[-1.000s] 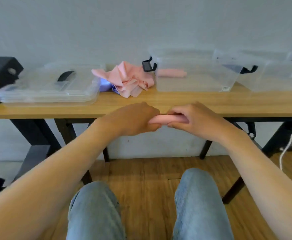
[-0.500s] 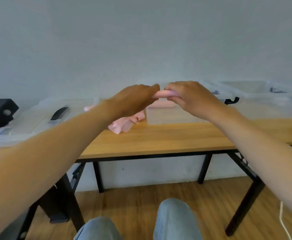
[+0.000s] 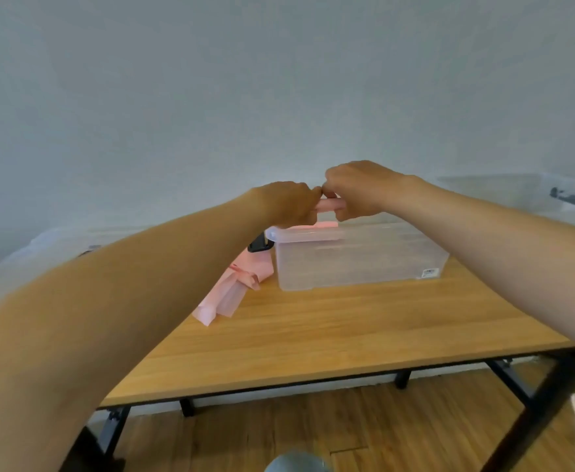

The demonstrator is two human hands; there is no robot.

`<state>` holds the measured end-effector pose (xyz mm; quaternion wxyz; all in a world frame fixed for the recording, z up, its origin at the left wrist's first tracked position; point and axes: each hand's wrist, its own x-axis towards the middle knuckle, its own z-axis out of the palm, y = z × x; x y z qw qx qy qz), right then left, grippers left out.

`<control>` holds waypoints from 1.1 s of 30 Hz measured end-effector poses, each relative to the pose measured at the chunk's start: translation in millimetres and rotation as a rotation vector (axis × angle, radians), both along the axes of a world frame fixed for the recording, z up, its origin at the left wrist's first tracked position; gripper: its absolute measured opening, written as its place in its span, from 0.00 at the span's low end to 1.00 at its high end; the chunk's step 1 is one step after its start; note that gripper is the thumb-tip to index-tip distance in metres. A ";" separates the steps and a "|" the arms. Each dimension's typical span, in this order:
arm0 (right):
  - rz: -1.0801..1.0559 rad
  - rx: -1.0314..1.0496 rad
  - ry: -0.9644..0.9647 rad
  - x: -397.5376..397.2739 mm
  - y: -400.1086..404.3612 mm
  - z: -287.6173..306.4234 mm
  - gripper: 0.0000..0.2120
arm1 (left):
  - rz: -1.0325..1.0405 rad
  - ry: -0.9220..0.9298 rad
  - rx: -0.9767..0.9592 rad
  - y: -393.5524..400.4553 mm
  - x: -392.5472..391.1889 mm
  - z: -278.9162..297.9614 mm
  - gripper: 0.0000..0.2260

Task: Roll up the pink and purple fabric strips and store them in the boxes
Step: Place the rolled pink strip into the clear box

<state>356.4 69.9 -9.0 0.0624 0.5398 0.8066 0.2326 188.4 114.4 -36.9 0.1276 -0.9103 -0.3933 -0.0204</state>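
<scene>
Strips point(image 3: 231, 291) left of box point(image 3: 357, 264)

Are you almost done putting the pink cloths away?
Not yet. A pink shape showing through the clear box looks like one roll already stored. Another pink roll is held between the left hand and the right hand, just above that box, about to go in. A pile of loose pink strips lies on the table beside the box, unrolled. No purple strip shows from here.

single head-worn view, facing forward and slightly down, close over the table point(image 3: 313, 328), wall beyond
</scene>
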 end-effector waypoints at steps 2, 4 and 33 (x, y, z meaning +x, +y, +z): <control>-0.061 -0.059 0.003 -1.7 15.5 -1.9 0.11 | -0.006 0.024 -0.003 17.5 3.9 -3.7 0.08; -0.127 -0.144 -0.029 -4.4 33.2 -8.2 0.11 | -0.019 0.039 0.015 31.7 8.2 -6.9 0.08; -0.446 -0.682 0.125 -12.8 138.3 -76.5 0.18 | 0.357 0.195 -0.508 105.1 41.6 -45.2 0.07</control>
